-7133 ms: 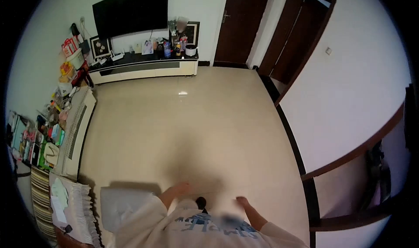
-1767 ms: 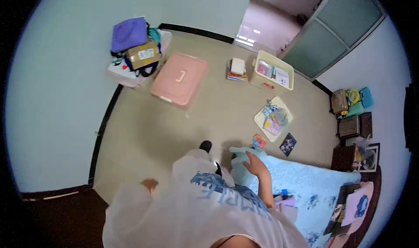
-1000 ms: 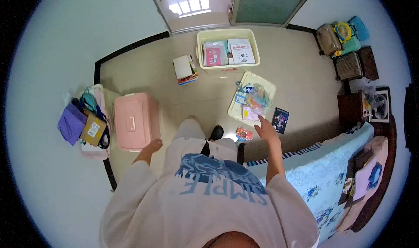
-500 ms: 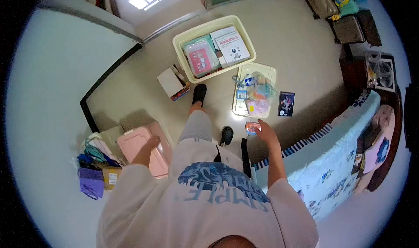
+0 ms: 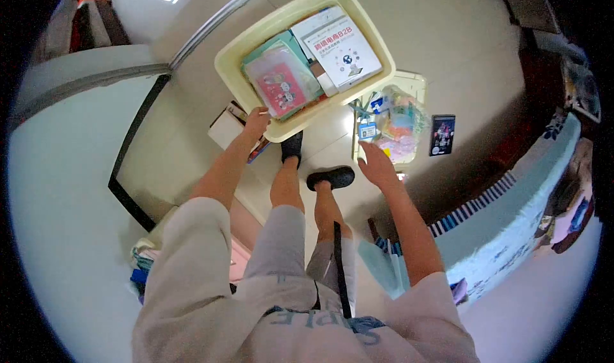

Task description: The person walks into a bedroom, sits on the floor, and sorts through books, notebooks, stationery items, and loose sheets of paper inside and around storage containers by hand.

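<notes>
A cream plastic storage bin (image 5: pixel 225 69) holds books and folders, with a white book (image 5: pixel 342 53) and a pink folder (image 5: pixel 281 91) on top. My left hand (image 5: pixel 258 123) is closed on the rim at the bin's near left corner. Low over the near edge of a cream lid (image 5: pixel 419 85) is my right hand (image 5: pixel 378 165), empty, thumb and fingers apart. On that lid lie clear plastic bags with colourful contents (image 5: pixel 403 117) and a blue-and-white badge (image 5: pixel 367 130). A small packet (image 5: pixel 401 176) is mostly hidden behind my right hand.
A dark flat box (image 5: pixel 442 135) lies on the floor right of the lid. Several books (image 5: pixel 224 130) are stacked left of the bin. The bed (image 5: pixel 505 216) runs along the right, and a pink box (image 5: pixel 240 257) stands behind my left arm.
My left hand has moved from beside the pink box forward to the bin's corner. My right hand has left the small orange packet and moved forward. My right foot has turned, and the view has shifted.
</notes>
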